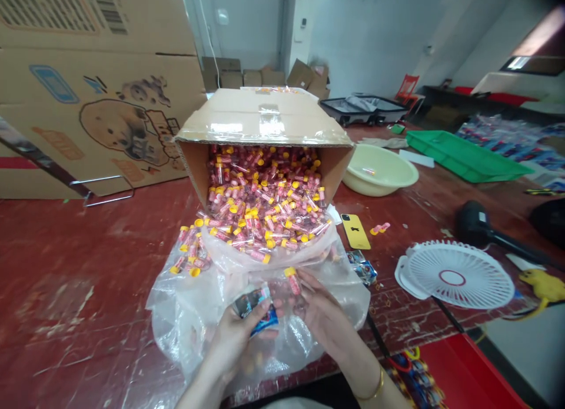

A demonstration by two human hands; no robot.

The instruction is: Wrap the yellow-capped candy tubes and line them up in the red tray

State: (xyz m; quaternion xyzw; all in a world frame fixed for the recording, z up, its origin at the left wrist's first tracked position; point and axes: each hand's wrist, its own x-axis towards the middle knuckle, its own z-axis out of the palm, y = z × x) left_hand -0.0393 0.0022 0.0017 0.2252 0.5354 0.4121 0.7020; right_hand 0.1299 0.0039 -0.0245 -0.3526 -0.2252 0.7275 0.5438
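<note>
My left hand (238, 332) grips a small printed blue packet (256, 306) low in the middle of the view. My right hand (320, 312) pinches a small clear tube with a yellow cap (292, 281) right beside that packet. Both hands rest over a crumpled clear plastic bag (185, 303) spread on the red table (79, 268). Just beyond them a cardboard box (260, 117) lies on its side, spilling several pink tubes with yellow caps (260, 209) onto the bag.
A yellow phone (355, 230) and a small printed packet (362, 266) lie right of the bag. Farther right are a pale basin (380, 169), a green tray (465, 156), a white fan (457, 275) and a black handle (489, 229). Large printed cartons (88, 91) stand at the left.
</note>
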